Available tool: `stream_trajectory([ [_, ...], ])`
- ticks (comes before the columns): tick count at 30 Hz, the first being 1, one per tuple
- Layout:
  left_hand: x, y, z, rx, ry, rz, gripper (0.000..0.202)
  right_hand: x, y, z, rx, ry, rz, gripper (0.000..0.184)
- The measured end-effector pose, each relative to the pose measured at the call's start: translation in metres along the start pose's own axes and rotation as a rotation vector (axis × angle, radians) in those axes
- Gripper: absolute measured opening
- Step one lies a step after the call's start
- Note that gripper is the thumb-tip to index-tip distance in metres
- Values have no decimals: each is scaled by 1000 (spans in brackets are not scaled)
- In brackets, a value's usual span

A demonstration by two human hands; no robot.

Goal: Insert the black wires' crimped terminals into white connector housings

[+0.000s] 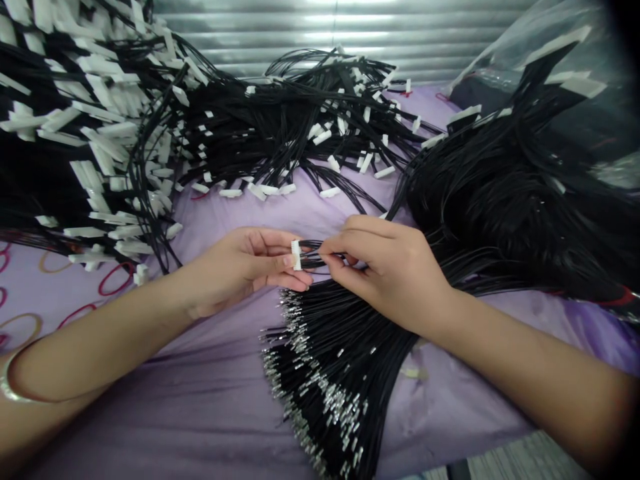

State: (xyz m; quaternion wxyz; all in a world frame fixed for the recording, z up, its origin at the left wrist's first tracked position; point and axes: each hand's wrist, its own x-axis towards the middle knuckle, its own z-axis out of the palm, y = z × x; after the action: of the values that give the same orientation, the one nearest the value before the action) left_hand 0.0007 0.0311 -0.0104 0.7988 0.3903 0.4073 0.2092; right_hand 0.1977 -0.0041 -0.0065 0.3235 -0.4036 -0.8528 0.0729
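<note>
My left hand (pixel 245 267) pinches a small white plastic connector (pixel 297 255) between thumb and fingers at the middle of the view. My right hand (pixel 387 267) is closed on thin black wires (pixel 313 257) that run into that connector. Below both hands lies a thick bundle of black wires with bare metal terminals (pixel 320 380), fanned out toward me on the purple cloth (pixel 215 400).
A large heap of black wires fitted with white connectors (pixel 100 133) fills the left and back. A second dark wire mass (pixel 505 200) lies at the right, with a clear plastic bag (pixel 550 73) behind it. A corrugated metal wall (pixel 340 33) stands at the back.
</note>
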Motion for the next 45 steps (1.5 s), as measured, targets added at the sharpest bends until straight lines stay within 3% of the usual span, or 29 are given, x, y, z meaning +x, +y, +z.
stream_trajectory([
  [14, 0, 0, 0, -5, -18, 5, 14, 1, 0, 3, -106, -60, -78, 20],
  [19, 0, 2, -3, 10, -75, -16, 10, 1, 0, 3, -208, -17, -155, 23],
  [29, 1, 1, -6, 4, -187, -43, 10, 1, 1, 2, -118, 37, -233, 17],
  [45, 0, 1, -7, -52, -237, -24, 12, -1, 3, 0, -190, -38, -232, 18],
])
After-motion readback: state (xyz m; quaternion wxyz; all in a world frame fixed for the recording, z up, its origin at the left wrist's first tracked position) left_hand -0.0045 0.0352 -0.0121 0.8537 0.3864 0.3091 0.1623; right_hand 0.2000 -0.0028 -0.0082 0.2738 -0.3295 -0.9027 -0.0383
